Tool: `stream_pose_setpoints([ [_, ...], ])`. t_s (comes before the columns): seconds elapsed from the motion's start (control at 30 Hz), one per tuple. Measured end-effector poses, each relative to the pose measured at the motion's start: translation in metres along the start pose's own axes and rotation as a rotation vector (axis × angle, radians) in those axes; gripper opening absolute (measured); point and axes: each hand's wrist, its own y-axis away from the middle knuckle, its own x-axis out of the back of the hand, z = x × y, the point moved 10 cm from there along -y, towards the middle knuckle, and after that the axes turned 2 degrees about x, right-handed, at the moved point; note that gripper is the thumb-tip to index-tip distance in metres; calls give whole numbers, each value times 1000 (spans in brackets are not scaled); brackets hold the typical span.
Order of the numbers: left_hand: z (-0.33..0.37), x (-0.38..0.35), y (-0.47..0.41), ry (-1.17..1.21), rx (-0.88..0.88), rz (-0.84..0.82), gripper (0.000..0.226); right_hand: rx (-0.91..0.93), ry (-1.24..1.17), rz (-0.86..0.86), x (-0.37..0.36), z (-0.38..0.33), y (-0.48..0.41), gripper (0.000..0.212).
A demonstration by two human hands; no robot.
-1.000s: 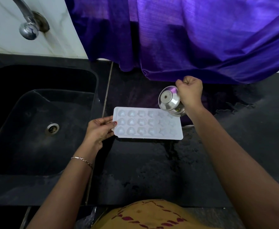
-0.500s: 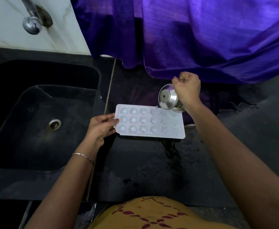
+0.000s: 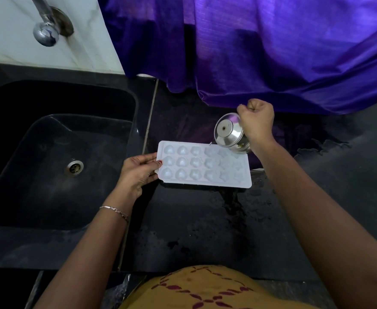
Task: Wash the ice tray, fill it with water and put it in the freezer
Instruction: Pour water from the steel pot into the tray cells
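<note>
A white ice tray (image 3: 205, 166) with rows of shaped cavities lies flat on the black counter (image 3: 205, 230). My left hand (image 3: 138, 172) holds its left end, thumb on top and fingers at the edge. My right hand (image 3: 257, 122) grips a small steel cup (image 3: 228, 133), tipped steeply with its bottom facing me, over the tray's far right corner. A thin stream of water runs from the cup's lip into the tray. The cavities look wet and glossy.
A black sink (image 3: 56, 161) with a steel drain (image 3: 74, 167) lies to the left, a chrome tap (image 3: 46, 30) on the white wall above it. Purple cloth (image 3: 261, 47) hangs over the counter's back. The counter around the tray is wet.
The tipped cup has stayed over the tray's far right part, shifting slightly. My left hand keeps its hold on the tray's left end. The view has moved a little.
</note>
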Motion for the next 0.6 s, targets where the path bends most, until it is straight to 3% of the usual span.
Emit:
stream_pose_setpoints([
  [0.2, -1, 0, 0, 7, 9, -4, 27, -67, -120, 20, -6, 3, 3, 43],
  [0.6, -1, 1, 0, 20, 12, 4, 18, 122, 32, -71, -35, -20, 4, 42],
])
